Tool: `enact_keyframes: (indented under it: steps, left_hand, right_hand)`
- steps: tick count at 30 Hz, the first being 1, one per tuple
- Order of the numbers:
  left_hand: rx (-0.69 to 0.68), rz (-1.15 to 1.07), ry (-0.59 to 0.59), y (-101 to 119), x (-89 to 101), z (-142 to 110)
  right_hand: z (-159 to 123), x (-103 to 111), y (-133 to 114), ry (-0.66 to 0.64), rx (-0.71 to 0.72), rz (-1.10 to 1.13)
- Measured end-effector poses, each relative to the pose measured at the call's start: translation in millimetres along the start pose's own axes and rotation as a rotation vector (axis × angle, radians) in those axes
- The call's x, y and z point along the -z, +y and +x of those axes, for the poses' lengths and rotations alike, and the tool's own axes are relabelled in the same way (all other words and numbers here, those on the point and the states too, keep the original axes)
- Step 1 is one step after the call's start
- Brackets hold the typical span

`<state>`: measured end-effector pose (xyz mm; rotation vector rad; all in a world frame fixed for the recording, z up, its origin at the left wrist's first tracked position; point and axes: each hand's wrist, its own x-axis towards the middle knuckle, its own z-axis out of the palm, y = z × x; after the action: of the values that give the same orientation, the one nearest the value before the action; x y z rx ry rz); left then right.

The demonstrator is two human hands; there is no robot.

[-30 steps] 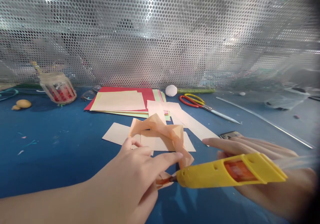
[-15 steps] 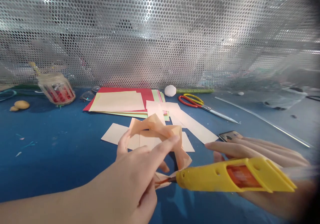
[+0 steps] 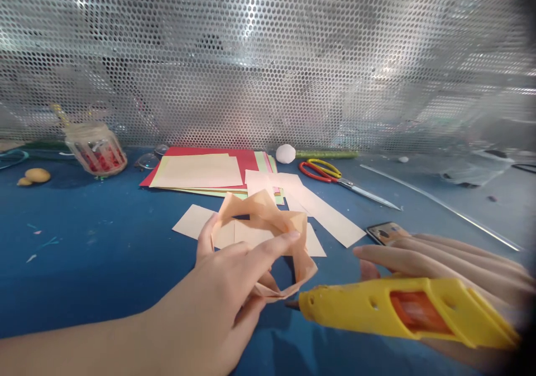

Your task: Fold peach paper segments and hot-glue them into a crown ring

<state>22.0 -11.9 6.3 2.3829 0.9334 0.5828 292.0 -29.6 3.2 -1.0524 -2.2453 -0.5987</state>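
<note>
My left hand (image 3: 229, 286) is closed on a ring of folded peach paper (image 3: 260, 204), its outline zigzagging into points. One finger lies along the ring's right inner side, and the thumb pinches the near edge. In my right hand (image 3: 435, 260) is a yellow hot glue gun (image 3: 364, 308) with an orange panel in its side. The fingers reach out behind the gun's body, and the grip at its handle is out of sight. The gun's dark nozzle points left, just below the near edge of the ring and apart from it.
Cream paper strips (image 3: 330, 215) lie behind the ring, near stacked coloured sheets (image 3: 247, 163). Red-and-yellow-handled scissors (image 3: 335, 177), a white ball (image 3: 285, 153), a phone (image 3: 385, 232), a clear glue stick (image 3: 439, 208) and a glass jar (image 3: 98, 150) surround them. Perforated metal (image 3: 251, 57) stands behind.
The glue gun has moved right and slightly down, its nozzle leaving the ring's near edge. That flap, which was spread apart, now sits closed against the ring under my left thumb.
</note>
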Motion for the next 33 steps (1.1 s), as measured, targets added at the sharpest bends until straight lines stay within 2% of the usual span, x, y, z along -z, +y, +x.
enact_keyframes:
  steps: [3, 7, 13, 21, 24, 33]
  left_hand:
    - [-0.054, 0.092, 0.023, 1.1, 4.7, 2.3]
    - [-0.129, 0.070, 0.013, -0.8, 8.2, 3.7]
    - [0.101, -0.045, -0.152, -3.9, 7.0, 3.2]
    - [0.119, -0.046, -0.212, 3.2, 9.4, 3.5]
    - [0.092, -0.015, -0.203, 4.4, 10.2, 4.0]
    - [0.132, -0.065, -0.193, 2.4, 10.3, 3.4]
  right_hand:
    - [5.1, -1.7, -0.1, -0.002, 0.030, -0.024]
    - [9.6, -2.8, 2.0, -0.027, 0.151, -0.111]
    - [7.7, -2.8, 2.4, -0.031, 0.175, -0.112]
    - [4.4, -3.6, -0.7, -0.012, 0.136, -0.032]
    - [3.6, -2.7, -0.6, -0.011, 0.157, -0.014]
    - [14.3, 0.9, 0.4, -0.035, 0.227, -0.024]
